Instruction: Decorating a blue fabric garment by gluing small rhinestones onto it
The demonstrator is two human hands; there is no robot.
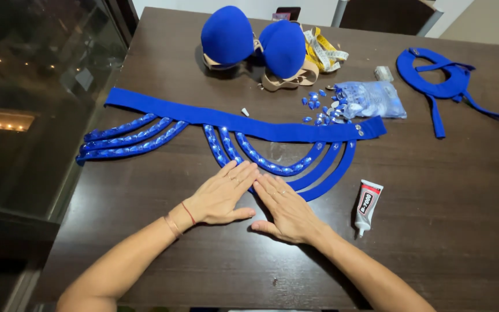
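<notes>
In the head view, a dark wooden desk (pixel 434 231) is seen from above. The left hand (pixel 222 195) is laid flat, fingers stretched wide and pressed together, its fingertips resting on the lowest looped straps of a blue fabric belt (pixel 232 121). The right hand (pixel 284 209) is likewise spread flat just beside it, palm down, touching the same loops; nothing is gripped by either hand. The belt is stretched across the middle of the desk, with gem-covered straps hanging from its lower edge. A glue tube (pixel 368 205) lies just right of the right hand. Beyond the belt, loose blue gems (pixel 319 107), a clear bag (pixel 371 99), blue bra cups (pixel 255 40), a yellow tape measure (pixel 324 53) and a blue collar piece (pixel 443 78) are set.
</notes>
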